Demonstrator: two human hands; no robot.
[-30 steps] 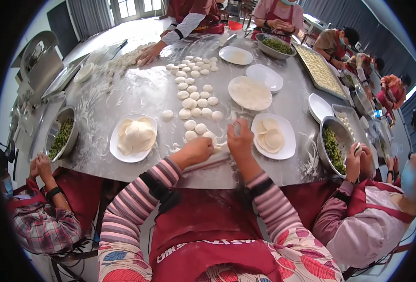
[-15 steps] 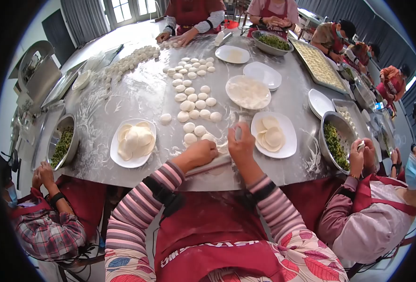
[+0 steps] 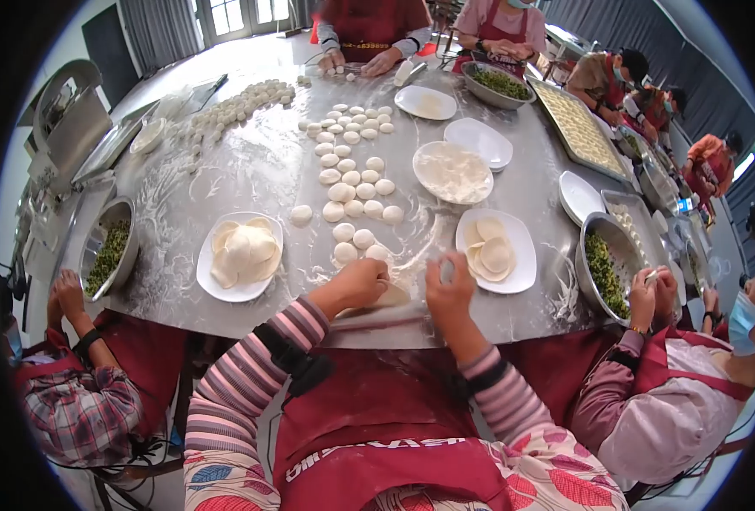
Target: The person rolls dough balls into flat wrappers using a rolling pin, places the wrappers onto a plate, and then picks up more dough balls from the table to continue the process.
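My left hand (image 3: 356, 285) is closed at the near side of the table, its fingers on the edge of a flat dough wrapper (image 3: 392, 295). To its right, my right hand (image 3: 452, 298) is curled and slightly blurred, on the end of a pale, smeared bar that looks like a rolling pin (image 3: 379, 317). Just beyond the hands lie several flattened dough rounds (image 3: 344, 252) in a column. A white plate with stacked wrappers (image 3: 490, 254) is right of my right hand. Another plate holds a larger pile of wrappers (image 3: 245, 254) on the left.
A floury metal table (image 3: 173, 289) spreads before me. Bowls of green filling (image 3: 109, 260) (image 3: 606, 277) stand at both sides. A floured plate (image 3: 452, 173) and a tray of dumplings (image 3: 580, 129) lie farther off. Co-workers sit left and right; others work across the table.
My right hand has come nearer to me and slightly right, along with the bar. More of the wrapper shows by my left hand. The person opposite has moved their hands to the right.
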